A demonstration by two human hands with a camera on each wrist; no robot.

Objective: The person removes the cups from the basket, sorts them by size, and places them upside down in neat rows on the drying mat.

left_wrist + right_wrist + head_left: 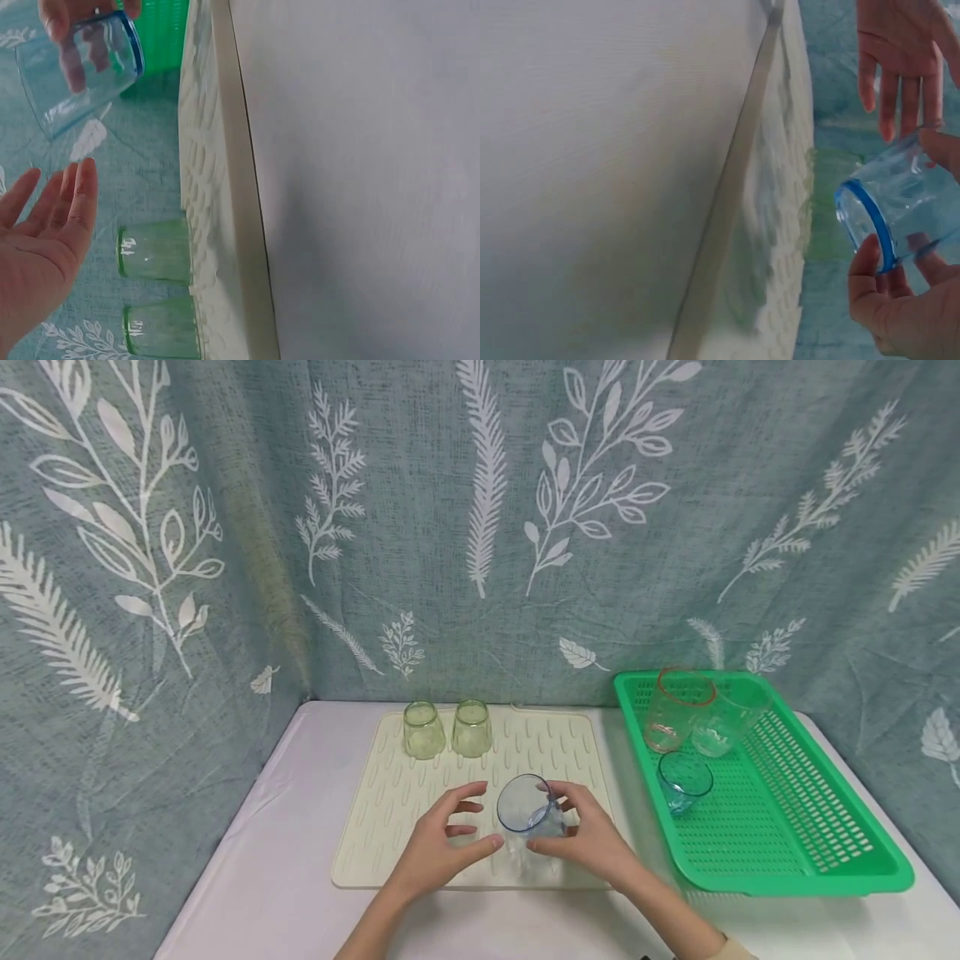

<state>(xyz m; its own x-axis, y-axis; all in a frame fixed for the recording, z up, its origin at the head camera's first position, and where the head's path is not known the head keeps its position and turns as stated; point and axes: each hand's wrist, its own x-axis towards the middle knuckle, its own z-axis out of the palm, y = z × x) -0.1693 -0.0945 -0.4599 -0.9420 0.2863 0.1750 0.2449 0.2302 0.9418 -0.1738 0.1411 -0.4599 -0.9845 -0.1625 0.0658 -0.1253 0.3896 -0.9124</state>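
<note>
My right hand (pixel 581 831) grips a clear bluish drinking glass (pixel 525 806) above the cream ridged mat (pixel 375 835). The glass is tilted, its mouth up and toward my left hand. In the right wrist view its thick blue base (pixel 877 225) faces the table side, with fingers and thumb around it. My left hand (pixel 446 839) is just left of the glass, fingers parted and gently bent, palm toward it; the left wrist view shows this hand (pixel 45 247) apart from the glass. Two green glasses (pixel 423 735) stand upside down at the mat's back.
A green plastic basket (pixel 847 793) stands at the right. In it are a red-rimmed clear glass (pixel 667 718), a colourless glass (pixel 716 731) and a blue glass (pixel 682 789). A patterned curtain (pixel 420 527) hangs behind the white table (pixel 262 852).
</note>
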